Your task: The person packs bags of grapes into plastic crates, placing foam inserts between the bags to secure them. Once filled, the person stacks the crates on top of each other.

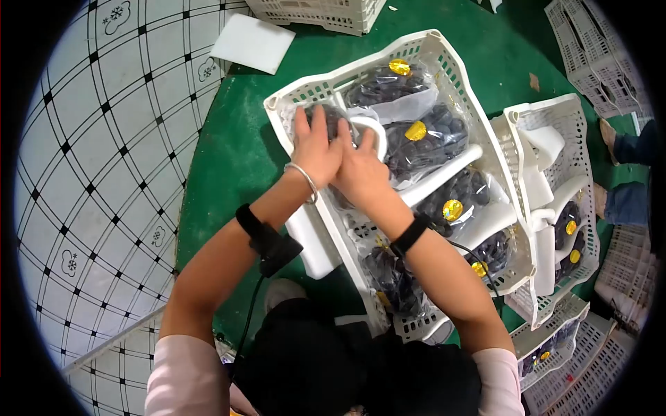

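A white plastic crate [479, 93] in front of me holds clear bags of dark grapes [433, 142] with gold round stickers. In its far-left corner, my left hand [318, 152] lies on a bag of dark grapes [333, 121], fingers stretched and spread. My right hand [362, 170] touches the left one, its fingers also apart over that bag and beside a curved white foam piece [378, 135]. Their undersides and part of the bag are hidden. White foam strips [440, 177] lie between the other bags.
A second crate [583, 159] with foam and grape bags stands at the right, with another crate [555, 347] below it. Stacked crates [590, 62] and a person's feet [602, 201] are further right. White foam blocks [253, 43] lie on the green floor [229, 152].
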### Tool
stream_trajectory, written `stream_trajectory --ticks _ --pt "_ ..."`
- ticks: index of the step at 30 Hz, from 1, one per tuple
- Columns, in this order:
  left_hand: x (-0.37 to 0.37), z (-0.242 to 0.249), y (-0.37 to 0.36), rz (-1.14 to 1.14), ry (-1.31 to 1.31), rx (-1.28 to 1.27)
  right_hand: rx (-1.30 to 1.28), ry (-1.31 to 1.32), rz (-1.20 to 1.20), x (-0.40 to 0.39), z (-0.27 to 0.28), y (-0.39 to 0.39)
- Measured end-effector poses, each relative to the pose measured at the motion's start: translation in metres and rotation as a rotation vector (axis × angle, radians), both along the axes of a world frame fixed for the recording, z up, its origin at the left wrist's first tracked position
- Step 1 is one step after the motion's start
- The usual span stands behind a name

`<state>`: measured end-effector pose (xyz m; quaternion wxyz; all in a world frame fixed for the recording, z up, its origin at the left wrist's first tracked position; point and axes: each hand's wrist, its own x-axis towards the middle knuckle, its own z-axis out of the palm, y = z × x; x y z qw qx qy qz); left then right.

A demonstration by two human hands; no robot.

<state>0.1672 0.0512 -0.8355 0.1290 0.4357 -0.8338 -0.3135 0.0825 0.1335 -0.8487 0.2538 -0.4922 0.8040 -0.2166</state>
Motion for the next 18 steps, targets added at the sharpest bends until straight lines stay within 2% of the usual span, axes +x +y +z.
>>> stream_trajectory --ticks 1,3,4,5,7,8,9,11,13,14,15,16,17,18 --pt "0.003 -0.010 0.004 -0.105 -0.148 -0.056 0.035 -0.005 0.001 0.000 -0.001 -0.003" --pt "-0.001 0.002 0.006 -0.218 -0.250 -0.023 -0.125 0.156 0.072 0.004 -0.032 0.008" --pt "0.001 -0.002 0.005 -0.200 -0.132 0.026 -0.021 0.089 0.091 0.002 0.014 0.025" --pt "0.006 -0.029 -0.005 -0.115 -0.057 0.078 -0.008 0.189 0.165 0.006 0.024 0.040" --pt "-0.002 -0.031 -0.004 -0.158 -0.132 0.063 -0.073 0.144 0.182 0.001 0.011 0.049" --pt "-0.007 -0.037 -0.009 -0.174 -0.231 0.018 -0.040 0.042 0.190 -0.005 0.011 0.045" --pt "-0.009 -0.044 -0.014 -0.187 -0.331 -0.030 -0.063 0.093 0.196 -0.006 0.012 0.048" --pt "0.001 -0.005 -0.021 -0.192 -0.235 0.179 -0.088 0.001 0.291 -0.025 0.054 0.075" --pt "0.027 0.022 -0.038 -0.072 0.032 0.279 -0.162 -0.155 0.290 -0.052 0.101 0.133" --pt "0.042 0.030 -0.036 0.011 0.162 0.167 -0.273 -0.261 0.143 -0.062 0.112 0.172" --pt "0.060 0.040 -0.038 0.115 0.288 0.028 -0.199 -0.292 -0.041 -0.069 0.122 0.212" --pt "0.083 0.030 -0.042 0.161 0.273 -0.172 0.005 -0.497 -0.221 -0.078 0.133 0.245" --pt "0.109 0.020 -0.043 0.214 0.125 -0.215 0.135 -0.469 -0.315 -0.080 0.125 0.283" --pt "0.130 0.005 -0.035 0.270 -0.066 -0.131 0.327 -0.533 -0.406 -0.076 0.117 0.319"
